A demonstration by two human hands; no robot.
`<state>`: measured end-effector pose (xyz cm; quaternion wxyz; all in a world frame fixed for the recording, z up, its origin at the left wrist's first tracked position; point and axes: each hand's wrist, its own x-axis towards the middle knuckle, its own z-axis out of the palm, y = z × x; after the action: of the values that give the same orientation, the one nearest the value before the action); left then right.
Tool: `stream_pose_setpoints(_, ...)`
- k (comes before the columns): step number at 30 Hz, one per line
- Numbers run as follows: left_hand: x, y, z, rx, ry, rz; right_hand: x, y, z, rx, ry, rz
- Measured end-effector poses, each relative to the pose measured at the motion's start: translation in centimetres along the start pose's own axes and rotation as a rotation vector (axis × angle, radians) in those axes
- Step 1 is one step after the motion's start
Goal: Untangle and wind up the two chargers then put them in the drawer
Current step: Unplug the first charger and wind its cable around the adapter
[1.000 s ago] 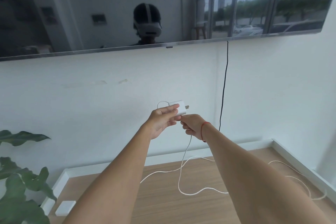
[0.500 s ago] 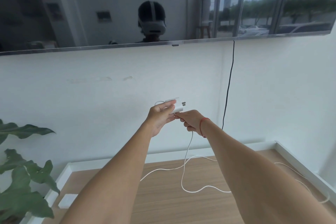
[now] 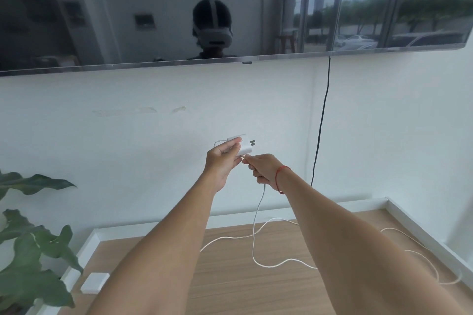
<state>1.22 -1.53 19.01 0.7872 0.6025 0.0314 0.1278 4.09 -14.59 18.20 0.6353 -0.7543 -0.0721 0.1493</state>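
My left hand holds a white charger plug up in front of the wall, its metal prongs pointing right. A short loop of cable sticks out on the plug's left side. My right hand, with a red string at the wrist, pinches the white cable just under the plug. From there the cable hangs down and trails in loose curves over the wooden top. More white cable lies near the right edge. No drawer is in view.
A small white block lies at the wooden top's left edge, beside a leafy plant. A black cord runs down the wall from a wall-mounted screen. A white raised rim borders the wooden top.
The plug has turned slightly in my left hand, and my right hand has slid a little lower along the cable. The view has shifted a little.
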Motion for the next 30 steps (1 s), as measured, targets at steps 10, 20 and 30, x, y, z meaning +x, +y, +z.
stream_pose_setpoints(10, 0.4, -0.2, -1.4, 0.236, -0.007, 0.067, -0.7, -3.0, -0.2, -0.157, 0.098, -0.158)
stream_pose_setpoints(20, -0.4, 1.5, 0.1, 0.166, -0.099, -0.099, -1.3, -8.2, -0.7, -0.329, 0.050, -0.268)
stream_pose_setpoints(30, 0.0, 3.3, 1.9, 0.319, -0.188, 0.163, -0.3, -10.3, -4.3, -0.288, 0.209, -0.416)
